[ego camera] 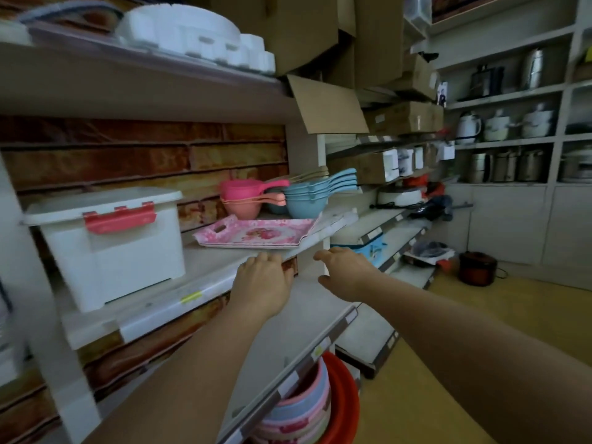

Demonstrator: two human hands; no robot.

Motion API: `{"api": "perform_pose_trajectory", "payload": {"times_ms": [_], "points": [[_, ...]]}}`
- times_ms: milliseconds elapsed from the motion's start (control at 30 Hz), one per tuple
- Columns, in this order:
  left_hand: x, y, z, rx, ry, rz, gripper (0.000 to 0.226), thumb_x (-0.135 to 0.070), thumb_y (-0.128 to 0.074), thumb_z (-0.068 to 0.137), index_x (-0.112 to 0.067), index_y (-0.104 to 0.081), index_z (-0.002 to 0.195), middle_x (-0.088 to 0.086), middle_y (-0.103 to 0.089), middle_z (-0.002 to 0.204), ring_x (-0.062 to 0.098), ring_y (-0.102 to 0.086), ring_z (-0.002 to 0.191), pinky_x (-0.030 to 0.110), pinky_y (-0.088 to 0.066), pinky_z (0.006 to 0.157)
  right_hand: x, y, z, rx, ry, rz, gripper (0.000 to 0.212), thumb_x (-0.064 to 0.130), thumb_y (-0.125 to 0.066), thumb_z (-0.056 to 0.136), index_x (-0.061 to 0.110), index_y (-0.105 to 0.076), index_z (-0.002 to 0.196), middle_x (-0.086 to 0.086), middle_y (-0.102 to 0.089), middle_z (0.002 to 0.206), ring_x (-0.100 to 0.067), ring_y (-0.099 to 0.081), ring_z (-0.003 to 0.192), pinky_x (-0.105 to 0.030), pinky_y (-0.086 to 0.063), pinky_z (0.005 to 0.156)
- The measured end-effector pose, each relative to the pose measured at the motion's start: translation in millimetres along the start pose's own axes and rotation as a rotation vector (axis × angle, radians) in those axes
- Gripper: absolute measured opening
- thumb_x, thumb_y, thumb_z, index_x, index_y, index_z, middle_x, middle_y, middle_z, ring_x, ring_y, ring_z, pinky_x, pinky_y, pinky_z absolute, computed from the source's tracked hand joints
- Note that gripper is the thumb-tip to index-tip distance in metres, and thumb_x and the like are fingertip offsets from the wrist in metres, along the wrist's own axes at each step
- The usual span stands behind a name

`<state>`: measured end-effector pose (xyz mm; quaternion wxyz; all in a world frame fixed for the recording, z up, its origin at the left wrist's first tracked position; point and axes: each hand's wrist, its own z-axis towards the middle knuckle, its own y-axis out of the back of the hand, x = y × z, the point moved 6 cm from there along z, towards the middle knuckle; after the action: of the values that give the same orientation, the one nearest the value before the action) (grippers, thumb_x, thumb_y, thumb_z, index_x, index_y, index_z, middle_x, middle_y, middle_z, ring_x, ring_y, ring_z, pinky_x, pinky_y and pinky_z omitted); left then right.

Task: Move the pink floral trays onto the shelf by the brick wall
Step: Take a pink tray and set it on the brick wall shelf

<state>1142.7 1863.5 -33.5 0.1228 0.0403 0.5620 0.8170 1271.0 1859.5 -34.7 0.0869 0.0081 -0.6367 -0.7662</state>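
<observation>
Glossy plastic floral trays (256, 233), smooth white plastic storage box (109, 245), matt cardboard boxes (323, 36), shiny metal pots (506, 166)

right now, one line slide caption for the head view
Pink floral trays lie on the brick-backed shelf; both hands, left and right, hover open below.

Pink floral trays (256, 233) are stacked flat on the shelf (205, 264) by the brick wall (144, 155), front corner poking over the edge.
</observation>
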Motion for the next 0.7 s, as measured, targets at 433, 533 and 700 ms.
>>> {"api": "perform_pose_trajectory", "payload": {"times_ms": [433, 533, 700], "points": [[-52.4, -65.1, 137.4, 0.022, 0.115, 0.070, 0.041, -0.034, -0.035, 0.099, -0.010, -0.047, 0.130, 0.014, -0.051, 0.131, 0.031, -0.046, 0.121, 0.039, -0.037, 0.099, -99.9, -20.3, 131.6, -0.042, 0.121, 0.006, 0.046, 0.026, -0.046, 0.098, 0.018, -0.037, 0.142, -0.010, -0.045, 0.142, -0.029, -0.042, 0.130, -0.040, -0.036, 0.105], [-66.6, -89.0, 170.9, 0.033, 0.218, 0.093, 0.042, -0.034, -0.036, 0.099, -0.008, -0.047, 0.129, 0.016, -0.050, 0.131, 0.033, -0.046, 0.121, 0.039, -0.037, 0.099, -129.1, -32.3, 167.0, -0.035, 0.225, 0.035, 0.044, 0.024, -0.047, 0.097, 0.017, -0.039, 0.141, -0.011, -0.046, 0.140, -0.028, -0.042, 0.130, -0.040, -0.037, 0.106], [-90.9, -111.9, 224.7, 0.056, 0.340, 0.132, 0.045, -0.035, -0.035, 0.099, -0.006, -0.043, 0.132, 0.018, -0.048, 0.133, 0.033, -0.044, 0.124, 0.039, -0.036, 0.102, -174.8, -52.4, 219.5, 0.029, 0.359, 0.019, 0.046, 0.024, -0.045, 0.097, 0.018, -0.038, 0.142, -0.010, -0.047, 0.139, -0.027, -0.041, 0.130, -0.039, -0.037, 0.106]]}}
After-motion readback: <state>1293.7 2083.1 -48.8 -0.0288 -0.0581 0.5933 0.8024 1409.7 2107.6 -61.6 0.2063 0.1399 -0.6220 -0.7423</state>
